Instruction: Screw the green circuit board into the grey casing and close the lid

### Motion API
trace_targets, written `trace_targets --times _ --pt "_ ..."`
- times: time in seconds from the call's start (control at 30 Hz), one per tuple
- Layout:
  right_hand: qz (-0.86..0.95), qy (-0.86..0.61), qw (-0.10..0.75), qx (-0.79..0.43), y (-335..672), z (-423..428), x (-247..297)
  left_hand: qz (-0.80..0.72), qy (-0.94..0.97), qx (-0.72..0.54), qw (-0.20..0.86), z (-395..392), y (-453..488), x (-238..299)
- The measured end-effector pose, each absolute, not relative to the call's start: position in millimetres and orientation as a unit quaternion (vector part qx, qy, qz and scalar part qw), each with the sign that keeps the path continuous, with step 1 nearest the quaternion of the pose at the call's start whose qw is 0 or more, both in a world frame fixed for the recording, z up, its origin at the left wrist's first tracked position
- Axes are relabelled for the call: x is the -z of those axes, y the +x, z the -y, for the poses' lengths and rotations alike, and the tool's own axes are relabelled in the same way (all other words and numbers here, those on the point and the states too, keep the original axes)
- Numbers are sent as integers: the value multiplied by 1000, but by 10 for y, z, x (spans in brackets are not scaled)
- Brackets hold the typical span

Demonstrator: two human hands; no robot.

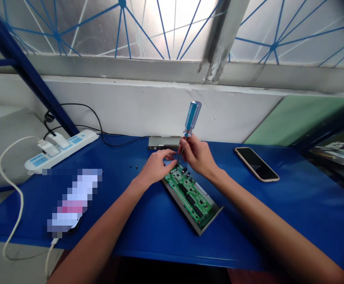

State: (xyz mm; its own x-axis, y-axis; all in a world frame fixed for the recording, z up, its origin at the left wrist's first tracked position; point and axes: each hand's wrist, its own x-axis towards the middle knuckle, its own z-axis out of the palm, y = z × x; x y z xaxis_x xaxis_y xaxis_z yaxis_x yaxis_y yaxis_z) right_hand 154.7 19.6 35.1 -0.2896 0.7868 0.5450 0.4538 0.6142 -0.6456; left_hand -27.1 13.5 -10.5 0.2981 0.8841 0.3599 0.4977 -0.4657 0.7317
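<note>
My right hand [198, 156] is closed around the lower part of a screwdriver [192, 118] with a clear and blue handle. The screwdriver stands nearly upright, its tip down at the far end of a green circuit board [189, 193]. That board lies in a shallow grey metal case [180, 206], set slantwise on the blue table. Beside the screwdriver tip, my left hand [157, 165] rests at the case's far left corner, thumb at the board's edge and fingers apart. My fingers partly hide the board's far end.
A metal panel [163, 142] lies against the wall. Two small dark pieces [137, 167] sit left of my left hand. A phone [257, 163] lies at right, another with a blurred screen [74, 201] at left. Behind it are a power strip [68, 148] and cables [21, 197].
</note>
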Motion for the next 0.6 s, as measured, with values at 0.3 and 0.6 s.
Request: trace_targets --times 0.3,0.6 --pt "795 -381 425 -206 1560 -200 -356 -374 720 -474 341 -173 -127 193" --pt "758 -393 452 -258 1551 -191 -451 -415 695 -485 331 -132 -102 161"
